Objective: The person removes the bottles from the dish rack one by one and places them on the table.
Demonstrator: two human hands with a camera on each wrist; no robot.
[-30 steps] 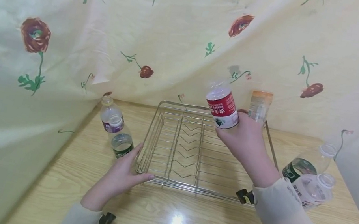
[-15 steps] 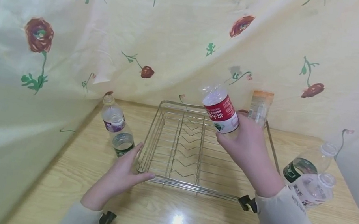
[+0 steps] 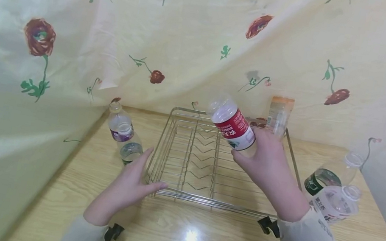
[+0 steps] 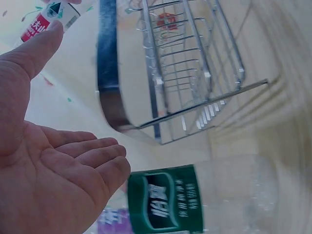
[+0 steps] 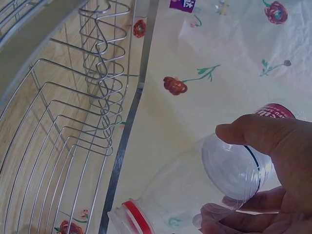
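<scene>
Floral cloth (image 3: 189, 51) screens the back and sides of a wood-grain table (image 3: 157, 235), where a wire rack (image 3: 198, 200) sits between 2 pairs of bottles. Above the rack's right half, the right hand (image 3: 270, 164) is clamped on a red-labelled bottle (image 3: 234, 128), tilted, seemingly lifted clear of the wires; thumb and fingers wrap the clear plastic beside the label, probably for a secure hold. The left hand (image 3: 125, 184) holds nothing, thumb and fingers apart near the rack's front left corner, perhaps placed to steady it; contact is hard to tell. Beside it stand a green-labelled bottle (image 4: 165, 197) and a purple-labelled bottle (image 3: 121, 131). Rightward, a dark-green-labelled bottle (image 3: 322, 181) and a white-labelled bottle (image 3: 335, 203) stand close together, likely to leave the rack reachable. Whether the orange-topped container (image 3: 279, 114) is inside or behind the rack, I cannot tell.
</scene>
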